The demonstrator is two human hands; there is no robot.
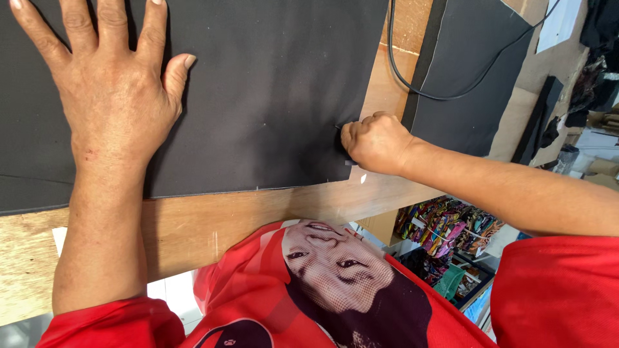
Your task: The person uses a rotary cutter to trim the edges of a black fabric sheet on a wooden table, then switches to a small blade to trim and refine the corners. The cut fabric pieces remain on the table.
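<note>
**Black sheet pinned flat on a plywood bench**

The black sheet (258, 96) lies flat across the upper left of the table (258, 212). The left hand (109, 84), fingers spread and grasping nothing, presses on it at 10 o'clock. The right hand (374, 142) is clenched at the sheet's right edge, at 3 o'clock, around a small dark tool mostly hidden in the fist. A second sheet (471, 84) lies at 1 o'clock under a cable (412, 87). Colourful fabrics (445, 225) sit below the table edge, at 4 o'clock.

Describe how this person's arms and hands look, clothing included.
Both arms are bare from the upper arm down, with short red sleeves of a printed red shirt. The left hand and right hand wear no gloves; no rings or watch show. Fingernails are short and unpainted.
</note>
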